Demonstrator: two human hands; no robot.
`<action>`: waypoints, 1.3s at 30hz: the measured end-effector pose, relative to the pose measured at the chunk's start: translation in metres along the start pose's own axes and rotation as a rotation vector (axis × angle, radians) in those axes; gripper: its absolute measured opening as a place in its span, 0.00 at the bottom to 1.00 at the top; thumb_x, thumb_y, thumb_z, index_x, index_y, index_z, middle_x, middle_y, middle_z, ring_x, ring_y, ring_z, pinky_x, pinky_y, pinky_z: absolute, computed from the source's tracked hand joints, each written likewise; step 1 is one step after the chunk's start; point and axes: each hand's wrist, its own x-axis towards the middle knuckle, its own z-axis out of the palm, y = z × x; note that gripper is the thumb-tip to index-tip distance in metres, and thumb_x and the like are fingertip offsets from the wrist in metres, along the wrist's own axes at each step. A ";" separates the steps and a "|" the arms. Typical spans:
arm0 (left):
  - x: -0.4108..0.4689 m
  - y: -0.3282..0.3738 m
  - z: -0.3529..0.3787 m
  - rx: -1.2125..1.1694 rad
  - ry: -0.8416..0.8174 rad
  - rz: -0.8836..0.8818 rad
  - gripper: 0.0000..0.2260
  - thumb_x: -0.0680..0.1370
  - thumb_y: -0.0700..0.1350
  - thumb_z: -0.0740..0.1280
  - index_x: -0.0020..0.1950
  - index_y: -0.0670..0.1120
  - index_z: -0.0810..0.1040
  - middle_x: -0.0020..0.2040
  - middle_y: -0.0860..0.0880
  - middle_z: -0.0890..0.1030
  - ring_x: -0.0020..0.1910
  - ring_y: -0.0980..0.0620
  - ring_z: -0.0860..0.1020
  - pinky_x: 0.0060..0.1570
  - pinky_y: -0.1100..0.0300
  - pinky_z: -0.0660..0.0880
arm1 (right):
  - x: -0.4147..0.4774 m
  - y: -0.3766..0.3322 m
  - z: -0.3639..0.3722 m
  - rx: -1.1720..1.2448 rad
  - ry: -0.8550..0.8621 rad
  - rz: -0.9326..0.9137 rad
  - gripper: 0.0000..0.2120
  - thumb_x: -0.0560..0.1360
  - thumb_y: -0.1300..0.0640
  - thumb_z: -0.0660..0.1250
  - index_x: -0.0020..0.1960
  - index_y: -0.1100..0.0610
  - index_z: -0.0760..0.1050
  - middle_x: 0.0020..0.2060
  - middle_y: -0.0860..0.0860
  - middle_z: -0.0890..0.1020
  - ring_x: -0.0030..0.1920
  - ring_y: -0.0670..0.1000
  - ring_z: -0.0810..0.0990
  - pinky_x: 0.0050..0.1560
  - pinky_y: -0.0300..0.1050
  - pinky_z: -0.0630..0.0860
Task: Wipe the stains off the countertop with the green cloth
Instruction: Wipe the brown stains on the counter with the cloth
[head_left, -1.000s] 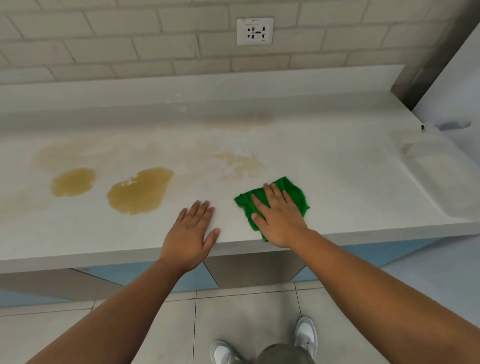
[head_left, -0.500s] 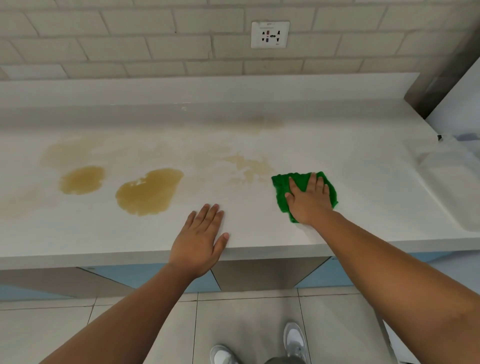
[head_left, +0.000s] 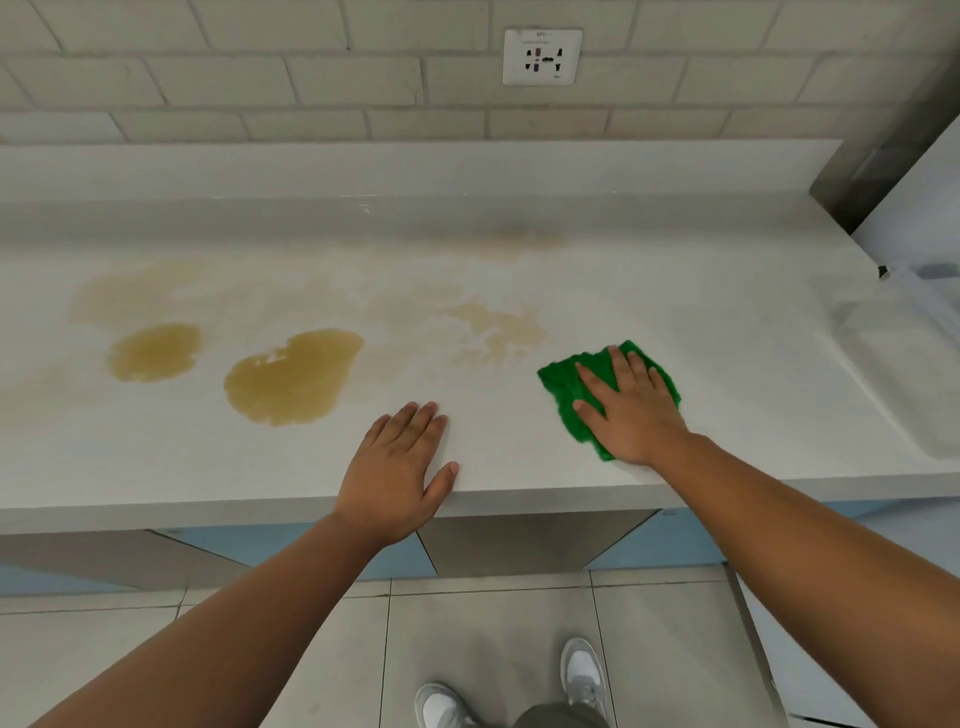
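Note:
The green cloth (head_left: 563, 387) lies flat on the white countertop (head_left: 727, 364), near its front edge. My right hand (head_left: 631, 410) presses on it with straight fingers. My left hand (head_left: 397, 467) rests flat on the countertop's front edge, left of the cloth. A large yellow-brown stain (head_left: 293, 376) and a smaller one (head_left: 155, 352) sit to the left. A faint smeared stain (head_left: 493, 327) lies just beyond the cloth, with pale marks further back and left.
A white socket (head_left: 542, 56) is set in the tiled wall behind. A pale sink basin (head_left: 904, 364) lies at the counter's right end. Blue and grey cabinet fronts (head_left: 291, 545) stand below the counter. My shoes (head_left: 584, 670) are on the tiled floor.
My right hand slid the cloth to the right over the last second, then drew it slightly back toward the front edge. My left hand stayed flat in place.

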 end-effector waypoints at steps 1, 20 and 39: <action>0.000 -0.001 -0.001 0.007 0.005 0.008 0.30 0.83 0.62 0.50 0.79 0.46 0.65 0.79 0.47 0.64 0.79 0.46 0.60 0.77 0.48 0.57 | 0.009 -0.013 -0.001 0.017 -0.012 0.068 0.31 0.80 0.34 0.42 0.81 0.41 0.41 0.81 0.56 0.40 0.80 0.60 0.40 0.78 0.61 0.40; -0.003 -0.001 0.003 0.013 -0.005 -0.010 0.30 0.84 0.63 0.47 0.82 0.48 0.58 0.82 0.50 0.57 0.81 0.51 0.51 0.79 0.51 0.48 | 0.009 -0.016 0.002 0.032 0.075 -0.058 0.30 0.81 0.35 0.41 0.81 0.42 0.46 0.81 0.51 0.44 0.80 0.56 0.43 0.79 0.58 0.41; -0.002 -0.004 0.002 -0.028 0.000 -0.007 0.30 0.83 0.64 0.48 0.81 0.49 0.60 0.81 0.51 0.58 0.81 0.51 0.52 0.79 0.51 0.49 | -0.044 0.080 0.014 0.003 0.093 0.128 0.34 0.77 0.33 0.35 0.81 0.42 0.46 0.81 0.52 0.47 0.80 0.57 0.46 0.79 0.60 0.46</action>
